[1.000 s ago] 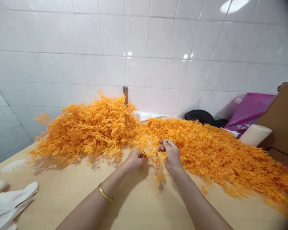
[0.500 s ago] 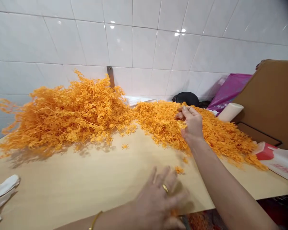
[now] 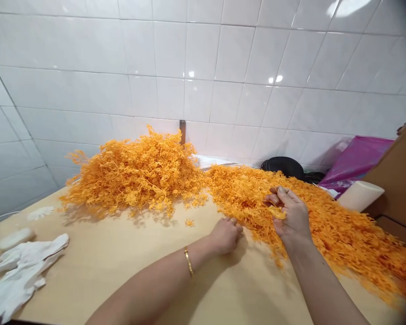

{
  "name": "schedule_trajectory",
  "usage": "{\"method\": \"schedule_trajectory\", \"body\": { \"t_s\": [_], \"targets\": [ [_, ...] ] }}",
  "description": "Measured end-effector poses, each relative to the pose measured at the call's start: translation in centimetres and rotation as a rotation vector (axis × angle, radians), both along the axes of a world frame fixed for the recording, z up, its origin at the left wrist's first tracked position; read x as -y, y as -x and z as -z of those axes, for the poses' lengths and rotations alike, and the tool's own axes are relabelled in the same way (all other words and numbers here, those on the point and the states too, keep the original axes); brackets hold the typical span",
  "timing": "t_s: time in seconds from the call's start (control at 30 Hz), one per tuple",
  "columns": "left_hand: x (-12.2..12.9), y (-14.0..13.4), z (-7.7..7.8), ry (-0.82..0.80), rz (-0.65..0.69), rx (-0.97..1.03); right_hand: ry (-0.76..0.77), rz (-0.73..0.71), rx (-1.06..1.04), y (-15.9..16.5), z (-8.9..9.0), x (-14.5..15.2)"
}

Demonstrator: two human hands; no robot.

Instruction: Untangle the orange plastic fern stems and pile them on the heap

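Note:
My left hand, with a gold bracelet at the wrist, is low on the table at the front edge of the right pile of orange plastic flower pieces. Its fingers are curled under, and what they hold, if anything, is hidden. Above that pile, my right hand is closed, thumb against fingers, around orange flower pieces that show at the palm. A taller heap of orange branching sprigs stands on the left. A single loose orange flower piece lies between the heaps.
White gloves and a pale oval object lie at the table's left. Behind the right pile are a black case, a purple bag, a cream roll and a cardboard box. A tiled wall closes the back.
My left hand has gone from the near table edge, fingers spread, forward to the right pile, fingers now curled. My right hand stays closed over that pile. The view has tilted up and shifted left.

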State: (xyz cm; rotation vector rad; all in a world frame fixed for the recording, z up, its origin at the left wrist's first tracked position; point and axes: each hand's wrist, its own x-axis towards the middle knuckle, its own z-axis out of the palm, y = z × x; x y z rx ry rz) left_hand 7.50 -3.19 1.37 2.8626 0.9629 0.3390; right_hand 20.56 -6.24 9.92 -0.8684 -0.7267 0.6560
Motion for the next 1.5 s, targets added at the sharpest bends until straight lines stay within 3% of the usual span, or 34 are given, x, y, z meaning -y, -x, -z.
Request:
{"method": "schedule_trajectory", "body": {
  "t_s": [0.1, 0.17, 0.27, 0.4, 0.5, 0.57, 0.67, 0.8, 0.93, 1.1, 1.27, 1.4, 1.5],
  "targets": [
    [-0.2, 3.8, 0.5, -0.060, -0.198, 0.132, -0.026, 0.003, -0.038, 0.5, -0.1, -0.3],
    [0.1, 6.4, 1.5, -0.075, -0.463, 0.257, 0.002, -0.036, -0.054, 1.2, 0.5, -0.8],
    [-0.7, 8.5, 2.2, 0.166, -0.652, 0.445, 0.053, -0.105, -0.053, 2.9, 2.2, -2.0],
    [-3.0, 8.0, -0.1, 0.507, -0.636, 1.005, 0.030, -0.119, 0.117, 5.8, 4.5, -3.5],
    [-4.2, 7.8, -2.3, 0.941, -0.493, 1.333, -0.024, -0.058, 0.520, 7.6, 5.7, -3.6],
    [-4.6, 8.2, -2.6, 1.157, -0.370, 1.455, -0.082, -0.065, 0.887, 8.7, 6.6, -3.4],
    [-4.8, 9.3, -1.8, 1.262, -0.333, 1.567, -0.136, -0.163, 1.331, 10.3, 8.0, -3.2],
    [-5.0, 10.1, -0.5, 1.256, -0.382, 1.598, -0.026, -0.296, 1.512, 12.0, 8.8, -3.2],
    [-5.7, 10.2, 0.1, 1.215, -0.370, 1.755, 0.016, -0.377, 1.403, 11.3, 7.1, -3.4],
    [-6.1, 10.5, 1.1, 1.353, -0.234, 1.800, 0.227, -0.145, 1.078, 8.8, 5.0, -4.6],
    [-5.0, 9.4, 1.8, 1.443, -0.174, 1.602, 0.247, -0.494, 0.584, 8.8, 7.3, -5.8],
    [-4.8, 8.6, 1.9, 1.480, -0.246, 1.585, 0.268, -0.403, 0.291, 8.8, 9.8, -6.3],
    [-5.0, 8.6, 1.7, 1.517, -0.234, 1.558, 0.249, -0.314, 0.350, 8.5, 10.5, -6.3]
  ]
}}
